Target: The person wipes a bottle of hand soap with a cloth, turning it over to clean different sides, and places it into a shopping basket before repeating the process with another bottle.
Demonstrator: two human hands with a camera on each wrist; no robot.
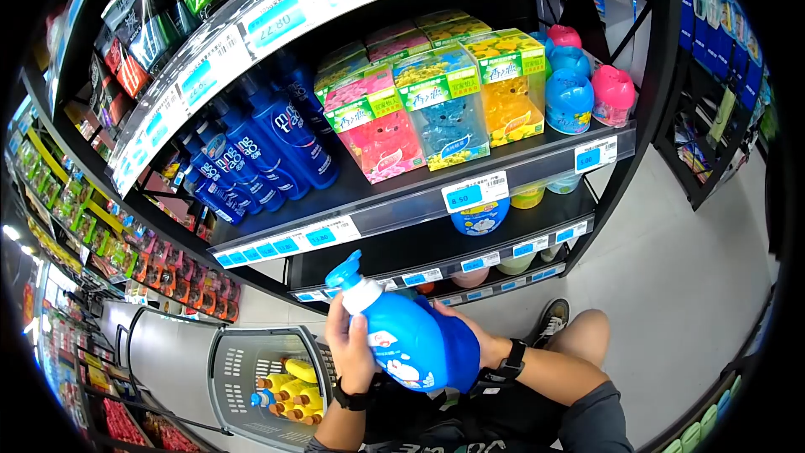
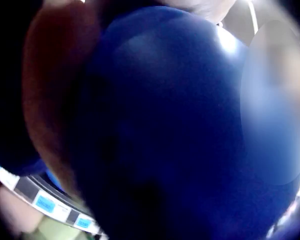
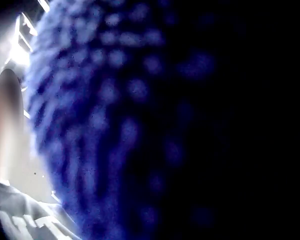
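Observation:
A bright blue pump bottle with a white collar is tilted in front of the body, its pump head toward the upper left. My left hand grips it near the collar. Against its right side lies a dark blue item, which my right hand holds from the right; whether the two are joined I cannot tell. In the left wrist view a smooth dark blue surface fills the middle, with part of a finger at its left. A textured blue surface fills much of the right wrist view.
Shelves ahead hold dark blue pump bottles, boxed pink, blue and yellow products, and round pink and blue containers. A grey basket with several yellow bottles stands at lower left. A shoe shows on the floor.

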